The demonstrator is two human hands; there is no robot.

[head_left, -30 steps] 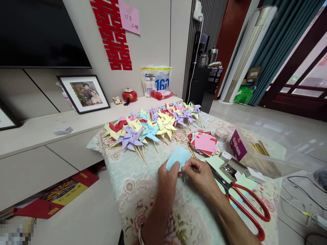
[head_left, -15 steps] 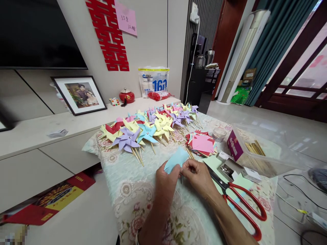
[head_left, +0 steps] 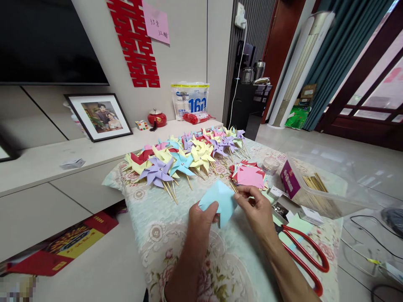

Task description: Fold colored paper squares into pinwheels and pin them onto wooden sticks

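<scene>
A light blue sheet of paper (head_left: 218,198) with slits cut in it is held above the tablecloth. My left hand (head_left: 204,218) is closed on its lower left part, the thumb lying on top. My right hand (head_left: 255,205) has its thumb and fingertips pinched at the paper's right edge. Red-handled scissors (head_left: 304,247) lie beside my right forearm, their blades mostly covered by my hand. Behind the blue paper is a pile of coloured paper (head_left: 250,175), with pink on top. Finished paper pinwheels (head_left: 157,171) on sticks lie in rows beyond my left hand.
On the right stands a clear plastic bin (head_left: 333,188) with wooden sticks (head_left: 315,182). Small boxes, one open box (head_left: 283,211) with metal bits, and a round clear container (head_left: 270,165) are close by. A low white cabinet (head_left: 94,161) borders the table.
The blue paper has opened out from a narrow, folded-over shape to a wider one. My right hand has moved right and slightly up, from the lower edge to the right edge.
</scene>
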